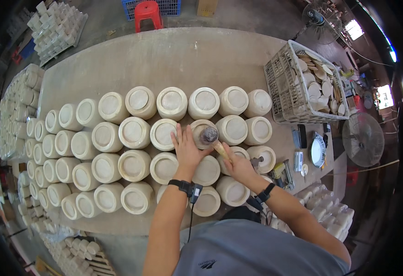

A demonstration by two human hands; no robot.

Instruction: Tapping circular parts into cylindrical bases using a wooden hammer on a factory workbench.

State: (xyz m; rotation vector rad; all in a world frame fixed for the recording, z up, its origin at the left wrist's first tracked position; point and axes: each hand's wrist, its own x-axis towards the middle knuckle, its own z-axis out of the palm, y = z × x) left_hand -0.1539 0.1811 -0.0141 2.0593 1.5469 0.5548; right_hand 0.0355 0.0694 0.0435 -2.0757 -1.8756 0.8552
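Observation:
Rows of pale, round wooden-looking pots (134, 132), each showing a flat end with an inset disc, cover much of the table. My right hand (237, 164) is wrapped around the light handle of a mallet (209, 135). Its dark, rounded head is over the end of one pot (198, 125) in the second row and hides part of it; contact cannot be made out. Against that pot's near-left side rests my left hand (187, 150), fingers spread and thumb out. A dark tool (256, 161) lies by a pot just right of my right hand.
On the table (164, 55), a grey plastic crate (275, 87) full of thin round discs stands at the far right. Nearer are a foil-like tray (318, 152) and a metal tool (282, 175). Fans (362, 139), a red stool (148, 14) and stacked pots (56, 30) surround the table.

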